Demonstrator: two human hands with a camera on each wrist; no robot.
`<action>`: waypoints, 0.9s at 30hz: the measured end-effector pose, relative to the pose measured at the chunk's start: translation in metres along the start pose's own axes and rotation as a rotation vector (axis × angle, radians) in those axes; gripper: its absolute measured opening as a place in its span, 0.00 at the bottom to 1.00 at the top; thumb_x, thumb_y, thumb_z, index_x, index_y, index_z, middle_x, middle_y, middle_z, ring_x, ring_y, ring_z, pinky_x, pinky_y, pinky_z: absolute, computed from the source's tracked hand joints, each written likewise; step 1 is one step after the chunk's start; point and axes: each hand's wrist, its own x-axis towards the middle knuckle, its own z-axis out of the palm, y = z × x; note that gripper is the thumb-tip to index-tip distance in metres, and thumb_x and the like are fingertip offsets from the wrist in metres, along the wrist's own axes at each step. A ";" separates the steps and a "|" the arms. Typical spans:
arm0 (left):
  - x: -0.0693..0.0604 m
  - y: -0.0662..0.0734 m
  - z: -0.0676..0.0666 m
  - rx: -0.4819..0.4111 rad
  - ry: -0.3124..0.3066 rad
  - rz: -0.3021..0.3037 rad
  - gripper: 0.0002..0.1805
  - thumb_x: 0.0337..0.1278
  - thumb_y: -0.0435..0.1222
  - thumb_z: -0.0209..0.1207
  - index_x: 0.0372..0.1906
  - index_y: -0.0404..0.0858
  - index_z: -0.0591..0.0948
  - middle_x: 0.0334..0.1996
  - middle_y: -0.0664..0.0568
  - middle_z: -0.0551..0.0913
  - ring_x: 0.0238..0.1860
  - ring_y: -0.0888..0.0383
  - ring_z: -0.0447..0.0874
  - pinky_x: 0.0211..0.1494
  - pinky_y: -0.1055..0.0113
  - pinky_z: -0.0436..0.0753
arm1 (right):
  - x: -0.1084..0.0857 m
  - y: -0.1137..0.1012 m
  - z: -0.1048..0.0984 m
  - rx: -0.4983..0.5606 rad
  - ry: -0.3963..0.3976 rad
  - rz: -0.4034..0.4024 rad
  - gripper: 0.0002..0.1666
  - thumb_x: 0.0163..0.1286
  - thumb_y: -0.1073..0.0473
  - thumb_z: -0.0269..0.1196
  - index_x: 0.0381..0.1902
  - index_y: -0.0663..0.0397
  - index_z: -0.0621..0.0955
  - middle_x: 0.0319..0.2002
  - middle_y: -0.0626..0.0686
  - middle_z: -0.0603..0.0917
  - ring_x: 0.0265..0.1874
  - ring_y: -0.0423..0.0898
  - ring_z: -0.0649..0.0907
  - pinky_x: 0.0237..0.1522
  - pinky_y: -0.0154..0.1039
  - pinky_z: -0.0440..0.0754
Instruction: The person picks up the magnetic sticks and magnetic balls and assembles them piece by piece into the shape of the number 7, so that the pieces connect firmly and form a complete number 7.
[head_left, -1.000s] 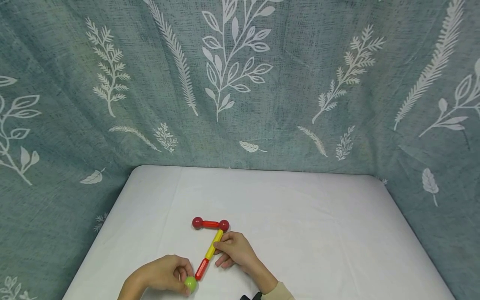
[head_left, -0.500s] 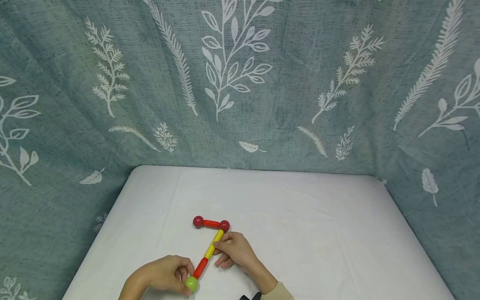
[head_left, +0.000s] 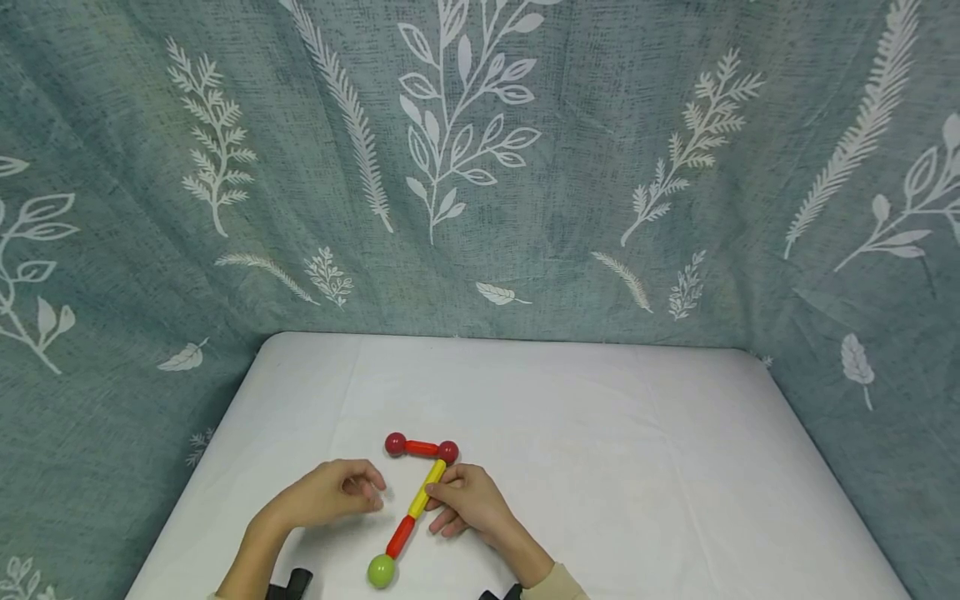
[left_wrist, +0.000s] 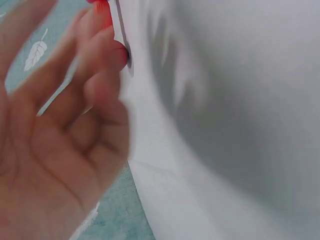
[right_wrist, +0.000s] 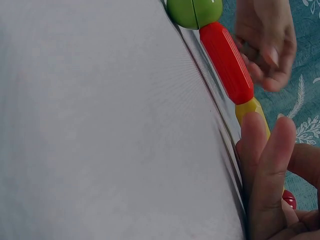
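A line of toy rods and balls lies on the table. In the head view, a red ball point(head_left: 395, 444) joins a short red rod point(head_left: 422, 448) to a second red ball point(head_left: 447, 452). From there a yellow rod point(head_left: 428, 487) slants toward the near side, followed by another red rod point(head_left: 401, 537) and a green ball point(head_left: 381, 571). My right hand point(head_left: 472, 502) pinches the yellow rod between thumb and forefinger. Holding nothing, my left hand point(head_left: 333, 492) hovers to the left of the rods, its fingers loosely curved.
The white-covered table point(head_left: 600, 433) extends far to the right of my hands. A green leaf-patterned cloth point(head_left: 480, 167) hangs behind it and at both sides. Black wrist gear point(head_left: 291, 583) shows below my left hand.
My left hand has let go of the green ball and moved up and away from it. The green ball now touches the red rod's end. My right hand keeps its pinch on the yellow rod.
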 end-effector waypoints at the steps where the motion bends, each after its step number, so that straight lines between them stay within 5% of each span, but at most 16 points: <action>1: 0.005 -0.001 -0.002 0.011 0.069 0.012 0.12 0.59 0.40 0.69 0.45 0.40 0.84 0.33 0.55 0.82 0.36 0.56 0.79 0.38 0.65 0.79 | 0.000 0.000 0.000 0.000 0.001 0.002 0.14 0.69 0.59 0.65 0.42 0.66 0.76 0.31 0.62 0.87 0.19 0.51 0.87 0.17 0.35 0.81; 4: 0.021 -0.002 -0.005 0.051 0.254 0.012 0.15 0.59 0.41 0.70 0.50 0.45 0.84 0.43 0.55 0.83 0.44 0.55 0.80 0.43 0.59 0.81 | 0.000 -0.001 0.000 -0.003 0.001 0.006 0.14 0.69 0.59 0.65 0.42 0.66 0.76 0.31 0.62 0.87 0.19 0.50 0.87 0.17 0.34 0.81; 7: 0.034 -0.004 -0.005 0.078 0.338 -0.002 0.22 0.58 0.41 0.71 0.57 0.48 0.82 0.55 0.52 0.80 0.50 0.52 0.79 0.46 0.54 0.81 | 0.000 -0.001 0.001 -0.007 -0.001 0.007 0.15 0.70 0.59 0.65 0.42 0.66 0.76 0.31 0.62 0.87 0.19 0.50 0.87 0.17 0.34 0.81; 12: 0.049 -0.006 -0.003 0.107 0.319 -0.013 0.28 0.56 0.40 0.72 0.63 0.47 0.80 0.60 0.50 0.79 0.51 0.50 0.78 0.47 0.53 0.81 | 0.001 0.001 0.000 -0.004 0.000 0.011 0.15 0.70 0.59 0.66 0.42 0.66 0.76 0.31 0.62 0.87 0.19 0.50 0.87 0.17 0.34 0.81; 21: 0.059 -0.009 0.003 0.094 0.274 -0.034 0.21 0.56 0.33 0.70 0.56 0.45 0.83 0.43 0.55 0.83 0.39 0.56 0.77 0.38 0.62 0.79 | 0.000 0.002 -0.001 0.005 -0.010 -0.004 0.14 0.70 0.60 0.65 0.42 0.67 0.76 0.31 0.62 0.87 0.19 0.49 0.87 0.17 0.34 0.81; 27: 0.060 -0.011 0.003 0.099 0.281 -0.020 0.19 0.56 0.32 0.70 0.54 0.46 0.84 0.43 0.56 0.83 0.40 0.56 0.78 0.40 0.60 0.81 | -0.001 0.000 0.000 0.003 -0.007 -0.009 0.14 0.70 0.60 0.65 0.42 0.67 0.76 0.31 0.62 0.87 0.20 0.51 0.87 0.18 0.35 0.82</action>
